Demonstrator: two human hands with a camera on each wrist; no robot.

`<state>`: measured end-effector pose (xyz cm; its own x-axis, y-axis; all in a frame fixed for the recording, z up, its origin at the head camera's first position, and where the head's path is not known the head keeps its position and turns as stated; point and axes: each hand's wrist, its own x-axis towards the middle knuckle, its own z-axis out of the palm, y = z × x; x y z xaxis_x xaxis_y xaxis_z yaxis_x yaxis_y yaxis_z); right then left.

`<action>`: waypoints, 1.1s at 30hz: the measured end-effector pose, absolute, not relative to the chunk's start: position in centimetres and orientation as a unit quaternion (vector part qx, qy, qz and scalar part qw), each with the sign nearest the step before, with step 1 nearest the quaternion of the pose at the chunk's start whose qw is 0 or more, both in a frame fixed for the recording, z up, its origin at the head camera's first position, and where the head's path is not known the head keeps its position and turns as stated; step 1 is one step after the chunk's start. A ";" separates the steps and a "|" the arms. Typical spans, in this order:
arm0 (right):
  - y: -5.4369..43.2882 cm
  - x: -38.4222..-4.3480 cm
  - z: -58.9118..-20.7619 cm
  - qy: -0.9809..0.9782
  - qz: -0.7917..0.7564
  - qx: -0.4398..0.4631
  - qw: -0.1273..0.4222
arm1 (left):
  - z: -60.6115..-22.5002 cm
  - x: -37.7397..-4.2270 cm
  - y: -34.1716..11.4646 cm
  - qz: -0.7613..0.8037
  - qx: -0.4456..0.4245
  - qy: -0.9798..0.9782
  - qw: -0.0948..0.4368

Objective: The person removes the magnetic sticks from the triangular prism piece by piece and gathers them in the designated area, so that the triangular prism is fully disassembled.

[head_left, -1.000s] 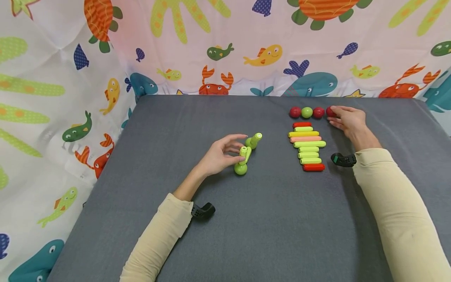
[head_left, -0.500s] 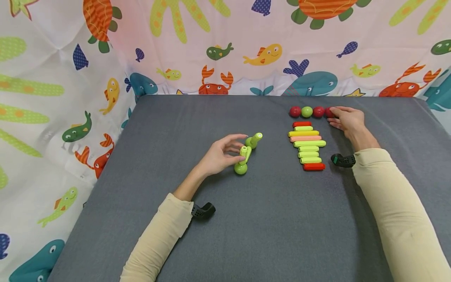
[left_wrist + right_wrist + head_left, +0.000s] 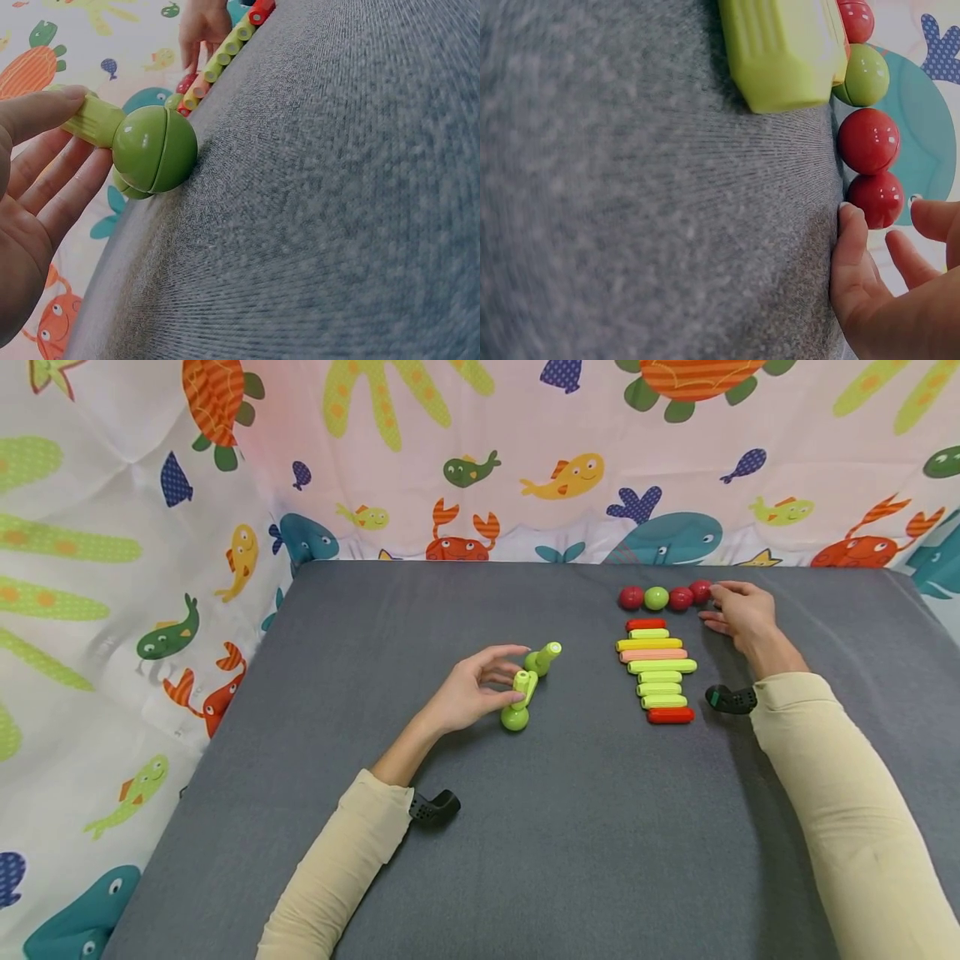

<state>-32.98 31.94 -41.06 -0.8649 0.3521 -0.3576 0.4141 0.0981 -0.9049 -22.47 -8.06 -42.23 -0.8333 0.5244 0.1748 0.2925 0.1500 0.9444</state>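
Observation:
My left hand (image 3: 476,689) pinches an upright green rod (image 3: 521,683) between thumb and fingers. That rod stands on a green ball (image 3: 514,718), part of a small built piece whose second green ball and tilted rod (image 3: 549,653) lie just behind. In the left wrist view, the thumb lies over the rod (image 3: 97,120) and the other fingers sit behind it. My right hand (image 3: 744,614) is beside the end red ball (image 3: 701,592) of a short row. In the right wrist view, its spread fingers are around that red ball (image 3: 876,200) without gripping it.
Two more red balls and a green ball (image 3: 656,598) complete the row. Nearer me lies a column of red, green, yellow and pink rods (image 3: 660,666). A patterned curtain (image 3: 405,460) rises behind and left of the grey table (image 3: 525,860).
The end red ball has shifted slightly away from me, out of line with the row, and more of it shows past the right fingers. My left hand stays on the rod.

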 end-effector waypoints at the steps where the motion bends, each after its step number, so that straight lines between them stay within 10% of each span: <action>1: 31.9 -33.0 -41.1 0.734 -0.626 0.262 0.025 | -42.3 -22.5 -8.1 0.593 0.271 0.752 0.098; 17: 31.4 -31.2 -40.2 0.602 -0.743 0.282 -0.075 | -42.6 -22.6 -7.9 0.592 0.271 0.752 0.103; 33: 23.4 -27.6 -37.7 0.507 -0.855 0.042 0.102 | -42.6 -22.6 -8.1 0.590 0.267 0.755 0.104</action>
<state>-27.60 23.37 -37.68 -0.9758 -0.1308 -0.1752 0.2165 -0.4653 -0.8583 -22.61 -8.05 -42.59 -0.8360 0.5256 0.1575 0.2793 0.1606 0.9467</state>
